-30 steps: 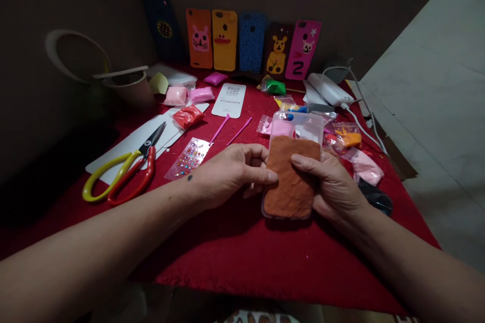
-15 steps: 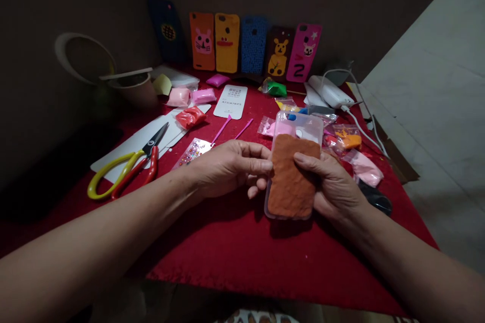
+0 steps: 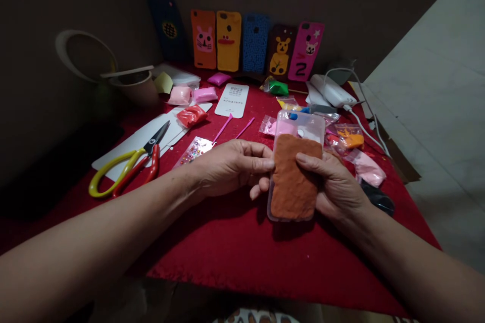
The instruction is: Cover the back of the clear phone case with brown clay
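Observation:
A clear phone case point(image 3: 314, 123) is held up above the red cloth, tilted toward me. Brown-orange clay point(image 3: 293, 186) covers most of its back; the top strip with the camera hole stays see-through. My right hand point(image 3: 337, 181) grips the case from the right, thumb lying on the clay and fingers behind. On the left side, my left hand point(image 3: 242, 166) pinches the edge between thumb and index finger, its other fingers curled below. Behind the case lie small bags of clay, partly hidden by it.
Yellow-and-red-handled scissors point(image 3: 140, 161) rest on white card at left, near a sheet of stick-on gems point(image 3: 195, 151) and pink clay tools point(image 3: 223, 128). Decorated phone cases point(image 3: 229, 43) stand along the back wall. A white power bank point(image 3: 331, 91) with a cable sits at right.
Almost nothing differs. Both hands keep their hold on the case, and the whole view has shifted very slightly.

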The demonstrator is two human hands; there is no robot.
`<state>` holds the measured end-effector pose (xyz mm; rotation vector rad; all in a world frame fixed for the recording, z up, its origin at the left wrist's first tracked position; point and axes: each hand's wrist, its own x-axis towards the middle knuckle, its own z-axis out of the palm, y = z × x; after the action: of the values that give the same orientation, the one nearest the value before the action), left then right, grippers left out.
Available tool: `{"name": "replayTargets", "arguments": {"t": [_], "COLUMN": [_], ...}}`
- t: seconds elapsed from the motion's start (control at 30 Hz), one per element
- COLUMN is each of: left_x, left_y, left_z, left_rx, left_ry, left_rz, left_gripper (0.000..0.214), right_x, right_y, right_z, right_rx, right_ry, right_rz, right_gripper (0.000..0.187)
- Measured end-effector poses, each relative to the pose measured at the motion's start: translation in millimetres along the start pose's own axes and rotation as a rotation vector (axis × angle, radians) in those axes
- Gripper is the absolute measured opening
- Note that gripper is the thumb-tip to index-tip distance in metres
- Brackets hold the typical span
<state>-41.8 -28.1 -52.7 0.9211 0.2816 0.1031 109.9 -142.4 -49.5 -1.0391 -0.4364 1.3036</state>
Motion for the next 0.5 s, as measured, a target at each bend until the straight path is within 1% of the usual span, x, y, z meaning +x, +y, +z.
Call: {"name": "replayTargets", "arguments": {"t": [0.13, 0.2, 0.33, 0.43, 0.5], "left_x": [0.1, 0.1, 1.1, 2.2, 2.4], "left_y": [-0.8, -0.2, 0.7, -0.4, -1.1], "left_z": [2.9, 4.4, 5.3, 5.7, 6.0], "left_rx": [0.038, 0.036, 0.011, 0.013, 0.025], "left_ry": [0.063, 0.074, 0.089, 0.123, 0.134], "left_rz": [0.023, 0.021, 0.054, 0.12, 0.144], "left_gripper": [0.009, 0.008, 0.009, 0.008, 0.006], "right_x": [0.7, 1.6, 0.9, -1.4, -2.0], "right_y": [0.0, 0.0, 0.7, 1.8, 2.5], "right_z": [-1.3, -2.5, -4.6, -5.1, -5.3], "right_rx": [-0.002, 0.003, 0.098, 0.179, 0.196], "right_ry": [0.003, -0.007, -0.11, -0.197, -0.219], "right_rz": [0.006, 0.01, 0.062, 0.124, 0.165], "right_gripper": [0.022, 0.025, 0.031, 0.027, 0.023]}}
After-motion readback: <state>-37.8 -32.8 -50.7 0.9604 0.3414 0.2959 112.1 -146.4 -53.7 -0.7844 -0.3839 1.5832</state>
